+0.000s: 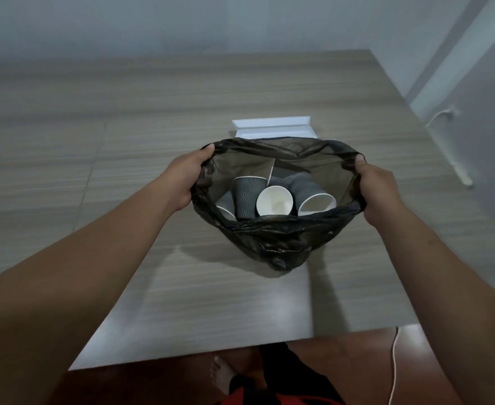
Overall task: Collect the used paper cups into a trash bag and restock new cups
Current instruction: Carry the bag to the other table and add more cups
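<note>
**Thin black plastic, light paper: hold the rim, not the belly**

Head view: you have the trash bag (272, 241) standing on the wooden table (94, 141), its mouth stretched wide between your two hands. Your left hand (186, 178) is curled round the left side of the rim, thumb over the top edge; your right hand (379, 190) grips the right side the same way. Both are clamped on bunched film, well apart from each other.

Inside lie the used paper cups (274, 201), dark and ribbed outside, white within, tumbled on their sides and leaning on one another. A flat white tray (272, 128) sits on the table just behind the bag.

By my judgement the load is very light, so the bag will sag and fold rather than stand by itself once you let go. The film looks slick and soft; gather the rim into a bunch before lifting. The cups are stiff enough to keep shape but crush easily, so avoid squeezing the bag's body. No fresh cups are in sight.
</note>
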### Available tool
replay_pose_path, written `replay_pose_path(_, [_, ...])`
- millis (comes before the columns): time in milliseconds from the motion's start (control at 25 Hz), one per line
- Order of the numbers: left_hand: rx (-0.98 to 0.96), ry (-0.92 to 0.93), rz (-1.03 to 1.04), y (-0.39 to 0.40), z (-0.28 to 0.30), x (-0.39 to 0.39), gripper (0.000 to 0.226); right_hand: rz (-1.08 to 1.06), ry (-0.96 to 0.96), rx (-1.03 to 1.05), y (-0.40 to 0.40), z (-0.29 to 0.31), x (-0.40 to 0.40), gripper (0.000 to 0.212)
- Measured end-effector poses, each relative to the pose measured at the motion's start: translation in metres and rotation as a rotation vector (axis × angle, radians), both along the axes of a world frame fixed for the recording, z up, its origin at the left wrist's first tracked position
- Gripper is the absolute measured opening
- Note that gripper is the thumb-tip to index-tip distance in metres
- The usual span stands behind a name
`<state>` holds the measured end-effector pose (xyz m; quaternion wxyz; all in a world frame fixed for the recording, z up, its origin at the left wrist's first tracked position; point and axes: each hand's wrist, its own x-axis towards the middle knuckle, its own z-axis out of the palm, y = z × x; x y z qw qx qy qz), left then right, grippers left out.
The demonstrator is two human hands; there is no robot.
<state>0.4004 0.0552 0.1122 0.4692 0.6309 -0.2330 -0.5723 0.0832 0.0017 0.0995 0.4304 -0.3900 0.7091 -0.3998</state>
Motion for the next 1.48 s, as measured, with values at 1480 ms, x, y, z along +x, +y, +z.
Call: replay_pose_path(1480, [0.014,0.033,-1.363,0.136,0.015,-0.889,0.026,-1.288,-0.662,-0.212,0.469,0.018,-0.665,0.037])
